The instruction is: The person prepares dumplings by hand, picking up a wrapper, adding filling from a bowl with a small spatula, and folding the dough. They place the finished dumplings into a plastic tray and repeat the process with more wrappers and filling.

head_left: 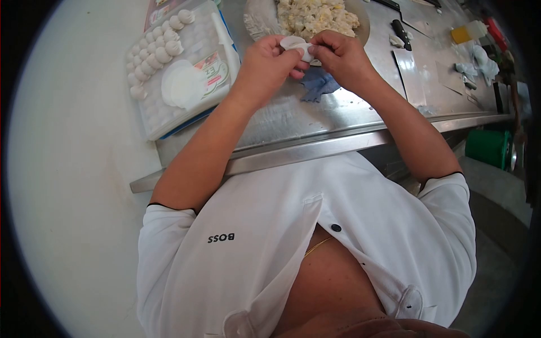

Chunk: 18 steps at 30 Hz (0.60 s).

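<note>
A white dumpling wrapper (292, 42) is held up between my two hands, close to the near rim of a metal bowl (262, 21). My left hand (266, 66) grips its left part, thumb on top and fingers curled below. At its right edge, my right hand (341, 54) pinches the dough between thumb and fingers. Pale, chunky filling (318, 18) is heaped in the bowl behind them. Left of my left hand, folded dumplings (163, 54) sit in rows on a clear plastic lid (151, 115), beside a stack of round wrappers (183, 84).
A crumpled blue cloth (319, 84) lies on the steel table (282, 125) just under my hands. To the right are a black-handled knife (401, 35), a wide metal blade (411, 76) and a bottle of yellow liquid (469, 32). A green bucket (488, 148) stands beyond the table's front edge.
</note>
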Each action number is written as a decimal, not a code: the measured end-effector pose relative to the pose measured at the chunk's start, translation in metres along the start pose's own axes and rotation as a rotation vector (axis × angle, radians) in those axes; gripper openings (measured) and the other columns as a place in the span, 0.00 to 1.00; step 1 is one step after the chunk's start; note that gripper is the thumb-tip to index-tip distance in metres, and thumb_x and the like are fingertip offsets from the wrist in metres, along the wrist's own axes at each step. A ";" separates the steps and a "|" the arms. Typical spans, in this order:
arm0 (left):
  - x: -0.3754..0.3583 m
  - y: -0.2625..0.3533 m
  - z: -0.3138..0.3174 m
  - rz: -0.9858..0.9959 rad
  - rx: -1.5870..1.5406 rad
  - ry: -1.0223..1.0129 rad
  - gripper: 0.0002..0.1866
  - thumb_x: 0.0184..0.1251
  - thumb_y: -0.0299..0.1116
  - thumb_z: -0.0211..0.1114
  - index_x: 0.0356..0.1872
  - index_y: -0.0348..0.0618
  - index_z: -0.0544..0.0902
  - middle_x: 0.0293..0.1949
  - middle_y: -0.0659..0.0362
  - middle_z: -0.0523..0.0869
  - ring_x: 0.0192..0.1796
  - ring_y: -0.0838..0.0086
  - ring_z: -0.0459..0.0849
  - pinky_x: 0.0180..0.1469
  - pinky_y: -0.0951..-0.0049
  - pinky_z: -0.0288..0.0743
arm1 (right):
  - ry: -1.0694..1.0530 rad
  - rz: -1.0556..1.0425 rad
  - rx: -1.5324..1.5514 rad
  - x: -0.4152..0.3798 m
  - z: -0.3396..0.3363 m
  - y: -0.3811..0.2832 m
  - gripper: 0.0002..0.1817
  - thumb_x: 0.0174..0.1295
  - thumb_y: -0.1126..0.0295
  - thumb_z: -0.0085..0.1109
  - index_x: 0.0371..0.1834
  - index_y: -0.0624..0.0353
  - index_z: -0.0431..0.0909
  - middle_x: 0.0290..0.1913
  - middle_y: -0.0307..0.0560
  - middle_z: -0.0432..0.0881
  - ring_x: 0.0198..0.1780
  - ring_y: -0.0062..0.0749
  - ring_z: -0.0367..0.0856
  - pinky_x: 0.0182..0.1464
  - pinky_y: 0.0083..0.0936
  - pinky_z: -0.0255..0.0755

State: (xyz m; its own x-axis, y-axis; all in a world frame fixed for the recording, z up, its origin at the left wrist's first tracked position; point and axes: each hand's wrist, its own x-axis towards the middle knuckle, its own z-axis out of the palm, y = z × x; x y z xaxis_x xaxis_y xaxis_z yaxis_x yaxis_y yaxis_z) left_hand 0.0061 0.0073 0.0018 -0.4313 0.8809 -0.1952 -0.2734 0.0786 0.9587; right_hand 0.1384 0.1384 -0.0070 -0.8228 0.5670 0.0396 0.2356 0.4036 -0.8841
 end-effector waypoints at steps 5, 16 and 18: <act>-0.005 0.003 0.003 0.018 0.256 0.020 0.16 0.70 0.31 0.62 0.53 0.30 0.79 0.37 0.54 0.87 0.36 0.75 0.87 0.35 0.79 0.81 | -0.019 -0.165 -0.120 -0.006 0.002 -0.004 0.09 0.63 0.68 0.58 0.38 0.63 0.81 0.32 0.50 0.83 0.33 0.35 0.82 0.38 0.30 0.74; -0.001 -0.001 0.000 0.043 0.125 0.061 0.13 0.70 0.31 0.62 0.48 0.32 0.81 0.34 0.57 0.86 0.34 0.78 0.86 0.31 0.81 0.77 | 0.003 -0.145 -0.122 -0.004 0.005 -0.007 0.11 0.62 0.67 0.56 0.41 0.62 0.83 0.34 0.54 0.83 0.37 0.45 0.83 0.41 0.34 0.75; -0.002 0.002 0.003 0.039 0.151 0.071 0.12 0.70 0.31 0.62 0.48 0.33 0.81 0.34 0.57 0.86 0.34 0.78 0.86 0.32 0.81 0.77 | 0.027 -0.174 -0.143 -0.004 0.002 -0.007 0.11 0.62 0.67 0.57 0.40 0.62 0.83 0.35 0.54 0.83 0.37 0.46 0.83 0.41 0.34 0.75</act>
State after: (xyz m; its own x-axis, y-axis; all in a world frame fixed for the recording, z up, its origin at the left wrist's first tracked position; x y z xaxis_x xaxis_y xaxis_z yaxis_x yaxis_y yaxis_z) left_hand 0.0087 0.0072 0.0048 -0.4999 0.8499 -0.1665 -0.1253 0.1192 0.9849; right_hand 0.1387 0.1315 -0.0016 -0.8437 0.4981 0.2002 0.1637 0.5940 -0.7876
